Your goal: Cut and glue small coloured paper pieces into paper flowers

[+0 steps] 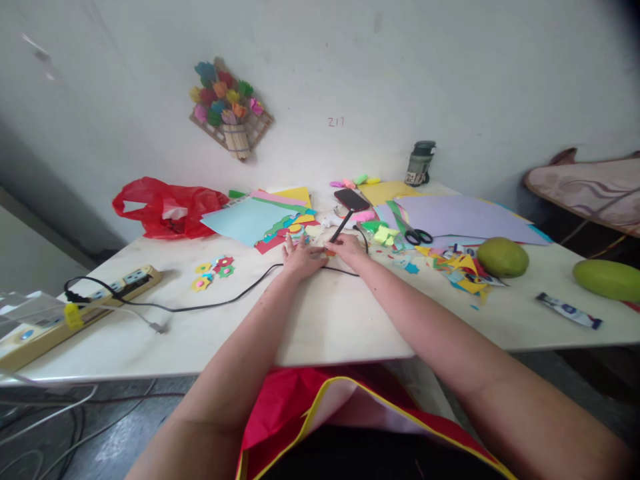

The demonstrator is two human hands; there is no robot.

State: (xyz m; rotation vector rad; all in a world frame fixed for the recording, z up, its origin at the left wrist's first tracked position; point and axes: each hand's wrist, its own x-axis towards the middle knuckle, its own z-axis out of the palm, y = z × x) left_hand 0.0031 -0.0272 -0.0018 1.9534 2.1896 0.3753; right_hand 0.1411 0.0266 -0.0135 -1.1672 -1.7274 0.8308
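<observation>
My right hand [349, 248] is closed on a black pen [342, 225] that slants up and away from the tabletop. Beside it, my left hand [303, 259] lies on the table with its fingers spread. A small orange paper piece [330, 253] shows between the two hands, partly covered by fingers. Left of my hands sit several small paper flowers [215, 272] in yellow, red and green. Just beyond the left fingers are cut strips and scalloped coloured paper [287, 230]. A black cord [240, 295] passes under or beside my wrists.
Black-handled scissors [419, 237], paper scraps [465, 270] and green fruit [503, 257] lie to the right, with a tube [569, 311]. A phone [351, 199], purple paper [460, 217] and bottle [421, 163] are farther back. Left are a red bag [165, 210] and power strip [85, 313].
</observation>
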